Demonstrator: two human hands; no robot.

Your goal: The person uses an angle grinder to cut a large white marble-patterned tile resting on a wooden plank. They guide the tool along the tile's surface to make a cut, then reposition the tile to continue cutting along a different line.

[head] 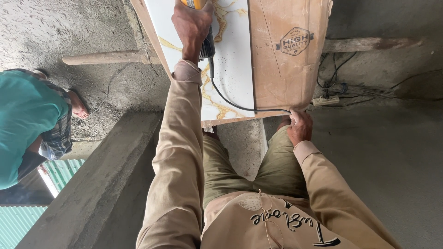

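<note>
The tile is white and glossy with gold marble veins, speckled with dark dust near the tool, and it lies flat across wooden beams, its near edge right above the person's knees. A sheet of brown cardboard covers the tile's right part, curling over the near corner. The left hand is clamped tight around a power tool, yellow at the top and dark below, pressed down on the tile close to its left edge. A black cord runs from the tool across the tile to the near right corner. There the right hand grips the tile's near edge, fingers curled at the cardboard's corner, beside the cord. Beyond the beams, on the concrete floor, lies a white power strip with tangled cables. At the left, another person in a teal shirt sits on the floor.
</note>
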